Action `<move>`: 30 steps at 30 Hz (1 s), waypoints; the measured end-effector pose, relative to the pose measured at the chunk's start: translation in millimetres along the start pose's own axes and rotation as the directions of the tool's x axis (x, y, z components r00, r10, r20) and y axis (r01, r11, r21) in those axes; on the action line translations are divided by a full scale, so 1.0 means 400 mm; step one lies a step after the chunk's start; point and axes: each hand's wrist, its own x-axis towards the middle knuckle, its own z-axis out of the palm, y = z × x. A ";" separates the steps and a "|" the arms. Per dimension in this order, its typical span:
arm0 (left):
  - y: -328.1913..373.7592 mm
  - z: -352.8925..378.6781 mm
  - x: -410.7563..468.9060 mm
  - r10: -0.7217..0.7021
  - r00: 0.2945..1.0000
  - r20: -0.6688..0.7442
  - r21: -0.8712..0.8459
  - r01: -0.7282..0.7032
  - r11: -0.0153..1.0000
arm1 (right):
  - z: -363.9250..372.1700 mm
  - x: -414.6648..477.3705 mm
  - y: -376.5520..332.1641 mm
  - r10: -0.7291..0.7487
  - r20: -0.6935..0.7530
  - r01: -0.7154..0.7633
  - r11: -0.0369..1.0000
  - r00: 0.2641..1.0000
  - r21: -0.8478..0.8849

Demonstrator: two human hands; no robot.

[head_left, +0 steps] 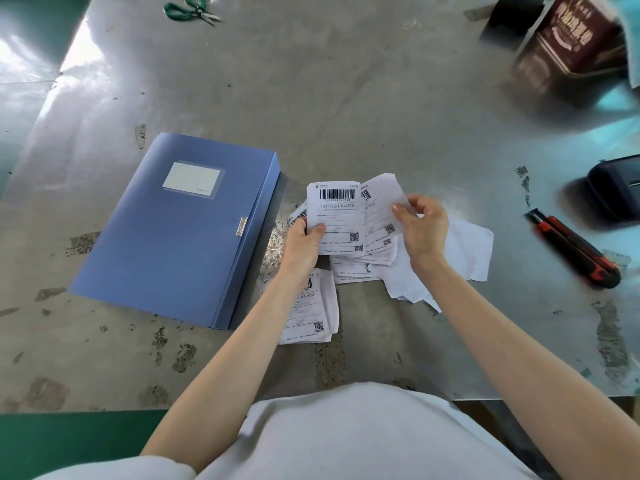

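Nearest to us, a small stack of labels [311, 313] lies flat on the surface [346, 98], and we can read "04-520" on it. Just past it, our left grip [304, 240] is curled round the bottom of a shipping label [337, 216] with a bar code and "143-143-U04-520". Our right grip [422, 226] pinches the edge of a second label [379, 202] just behind the first. More white slips [460, 251] lie under both. A closed blue file box [173, 244] lies to the left. Far off lie green scissors [192, 10].
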 end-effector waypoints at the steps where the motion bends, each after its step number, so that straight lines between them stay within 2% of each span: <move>1: 0.002 0.003 -0.001 -0.003 1.000 0.011 -0.013 0.003 1.000 | -0.002 -0.004 -0.006 0.008 0.013 -0.008 0.999 1.000 0.042; 4: 0.006 0.013 -0.003 -0.039 0.998 0.040 -0.095 0.042 0.995 | -0.007 -0.019 -0.020 0.026 0.100 -0.044 0.982 0.995 0.185; 8: 0.014 0.022 -0.007 -0.071 0.997 0.042 -0.226 0.079 0.971 | 0.007 -0.040 -0.036 0.093 0.239 -0.170 0.929 0.967 0.328; 13: 0.020 0.010 -0.022 0.011 0.998 0.057 -0.199 0.001 0.980 | 0.015 -0.051 -0.043 0.088 0.433 -0.221 0.938 0.897 0.268; 15: 0.015 -0.007 -0.027 0.013 0.999 0.052 -0.194 -0.002 0.981 | 0.013 -0.041 -0.042 0.117 0.411 -0.226 0.947 0.904 0.228; 17: 0.006 -0.027 -0.029 -0.008 1.000 0.018 -0.198 0.011 0.980 | 0.013 -0.024 -0.032 0.129 0.281 -0.173 0.975 0.951 0.138; 19: -0.006 -0.045 -0.028 -0.024 0.999 -0.025 -0.184 0.019 0.983 | 0.013 -0.009 -0.012 0.076 0.174 -0.057 0.992 0.982 -0.111; 21: -0.017 -0.063 -0.028 -0.038 0.997 -0.074 -0.166 0.025 0.986 | 0.018 0.001 0.015 0.031 0.192 0.044 0.926 0.981 -0.376; 22: -0.022 -0.070 -0.027 -0.048 0.994 -0.096 -0.163 0.032 0.986 | 0.024 0.004 0.028 0.026 0.223 0.080 0.889 0.974 -0.452; 24: -0.030 -0.085 -0.027 -0.060 0.990 -0.129 -0.157 0.039 0.987 | 0.037 0.002 0.041 0.025 0.253 0.119 0.835 0.967 -0.537; 27: -0.033 -0.099 -0.031 -0.069 0.986 -0.155 -0.157 0.045 0.987 | 0.051 0.000 0.044 0.012 0.224 0.132 0.773 0.975 -0.620; 30: -0.031 -0.103 -0.033 -0.064 0.984 -0.166 -0.151 0.039 0.988 | 0.058 0.000 0.046 0.001 0.231 0.147 0.767 0.973 -0.625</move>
